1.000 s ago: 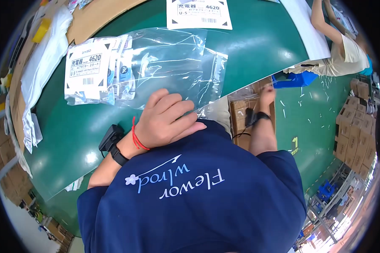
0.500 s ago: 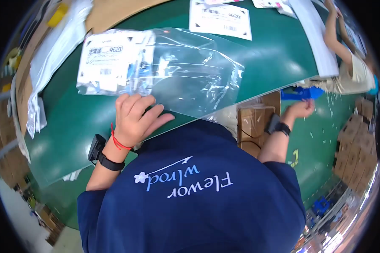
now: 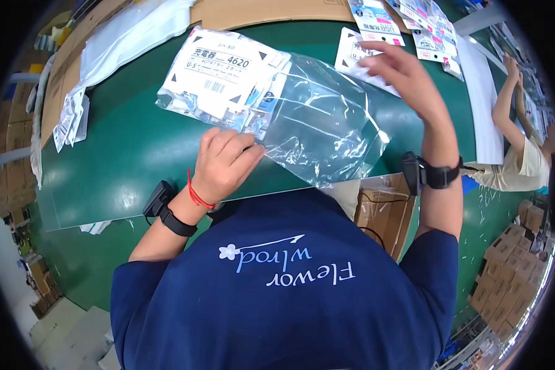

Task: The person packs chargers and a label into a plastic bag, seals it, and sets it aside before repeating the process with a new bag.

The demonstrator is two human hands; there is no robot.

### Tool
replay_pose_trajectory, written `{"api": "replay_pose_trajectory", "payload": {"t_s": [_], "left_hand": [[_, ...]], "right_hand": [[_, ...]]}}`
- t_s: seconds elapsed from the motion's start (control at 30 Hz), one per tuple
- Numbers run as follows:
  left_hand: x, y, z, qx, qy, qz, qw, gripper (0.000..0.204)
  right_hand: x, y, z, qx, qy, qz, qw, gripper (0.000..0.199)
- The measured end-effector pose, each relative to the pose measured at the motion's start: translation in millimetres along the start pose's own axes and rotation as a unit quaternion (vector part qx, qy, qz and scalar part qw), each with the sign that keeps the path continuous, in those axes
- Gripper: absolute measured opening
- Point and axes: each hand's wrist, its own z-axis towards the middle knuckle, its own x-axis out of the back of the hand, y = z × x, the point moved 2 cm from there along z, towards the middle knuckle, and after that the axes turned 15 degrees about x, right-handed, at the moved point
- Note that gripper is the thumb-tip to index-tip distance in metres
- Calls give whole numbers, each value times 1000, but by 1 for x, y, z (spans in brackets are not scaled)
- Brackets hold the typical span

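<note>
A clear plastic bag [image 3: 333,123] lies on the green table, its loose end stretching to the right. Its left part bulges with several small flat packages [image 3: 262,111], and a white printed label sheet [image 3: 219,71] shows on top. The fingers of my left hand [image 3: 225,161] are curled against the bag's near edge and grip it beside the packages. Raised over the table's right side, my right hand [image 3: 407,80] holds nothing, with its fingers stretched apart. Just beyond these fingers is another white label sheet [image 3: 349,52], partly covered by the hand.
Several blue-and-white carded packages [image 3: 435,37] lie at the far right. White plastic sheeting [image 3: 135,43] and cardboard [image 3: 265,13] border the far side. An open carton [image 3: 382,213] stands below the table's near edge. Another person's arms [image 3: 509,111] are beyond the right edge.
My right hand has come up from beside the table, near the carton, to above the label sheet. The bag is now tilted, its open end lower right. The view has shifted too.
</note>
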Motion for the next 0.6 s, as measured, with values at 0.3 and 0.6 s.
{"api": "replay_pose_trajectory", "payload": {"t_s": [0.3, 0.6], "left_hand": [[29, -20, -35, 30, -34, 18, 999, 23], [28, -14, -24, 37, -16, -3, 999, 36]], "right_hand": [[-37, 5, -5, -142, -205, 236, 939, 48], [-84, -53, 1, 387, -231, -348, 822, 58]]}}
